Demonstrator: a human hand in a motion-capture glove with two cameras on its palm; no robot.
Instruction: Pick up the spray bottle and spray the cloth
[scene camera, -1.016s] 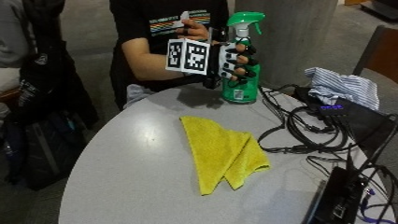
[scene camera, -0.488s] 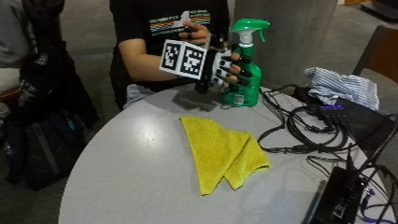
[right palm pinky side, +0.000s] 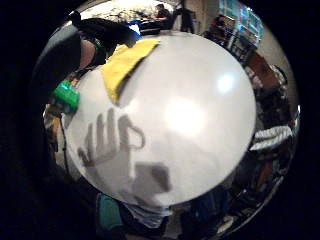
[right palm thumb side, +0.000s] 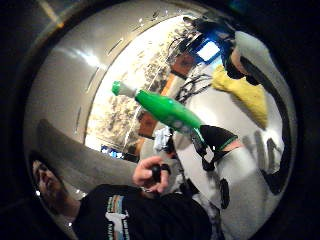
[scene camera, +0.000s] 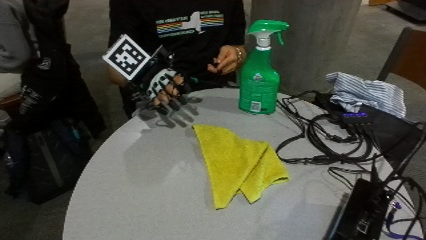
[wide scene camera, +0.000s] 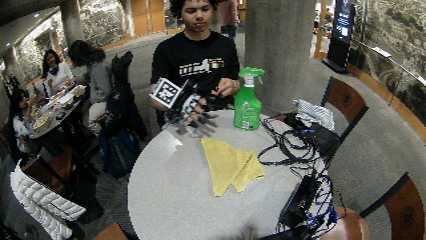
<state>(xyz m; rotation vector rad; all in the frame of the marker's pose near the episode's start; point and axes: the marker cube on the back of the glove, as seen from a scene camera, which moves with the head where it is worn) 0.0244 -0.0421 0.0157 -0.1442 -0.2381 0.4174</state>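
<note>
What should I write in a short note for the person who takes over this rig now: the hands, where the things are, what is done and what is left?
Hands: the gloved right hand is open, fingers spread, above the round grey table near its edge, holding nothing. The bare hand is near the chest.
Things: the green plastic spray bottle stands upright on the table, apart from the right hand. The yellow folded cloth lies flat in front of the bottle.
Done: nothing can be confirmed; the bottle is not held.
Left: grip the bottle, lift it, aim at the cloth, spray.
</note>
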